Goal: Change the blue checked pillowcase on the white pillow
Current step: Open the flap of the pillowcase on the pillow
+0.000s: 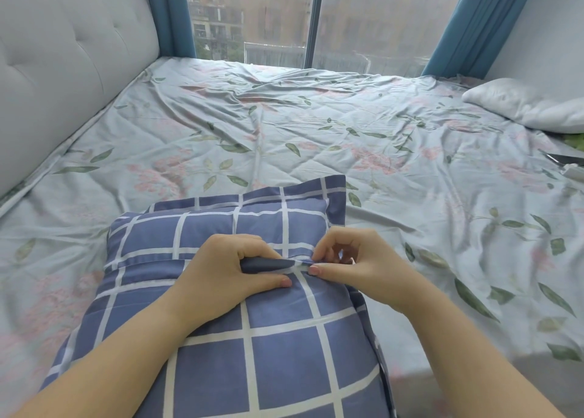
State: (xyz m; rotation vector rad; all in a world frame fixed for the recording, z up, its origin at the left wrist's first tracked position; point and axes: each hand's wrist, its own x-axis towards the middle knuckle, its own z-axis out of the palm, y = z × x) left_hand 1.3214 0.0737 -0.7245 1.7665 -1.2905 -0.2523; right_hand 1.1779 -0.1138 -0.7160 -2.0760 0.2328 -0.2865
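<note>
A pillow in a blue checked pillowcase (278, 364) lies on the bed in front of me, its far end pointing away. A fabric fold runs across its middle. My left hand (221, 269) grips that fold, fingers curled over it and thumb pressed below. My right hand (350, 259) pinches the same fold at the pillow's right side between thumb and fingertips. The pillow inside the case is hidden. A bare white pillow (531, 104) lies at the far right of the bed.
The bed is covered by a rumpled pale floral sheet (316, 126). A padded grey headboard (63, 63) runs along the left. A large window (316, 16) with blue curtains (474, 25) stands behind. Small dark objects (565, 161) lie at the right edge.
</note>
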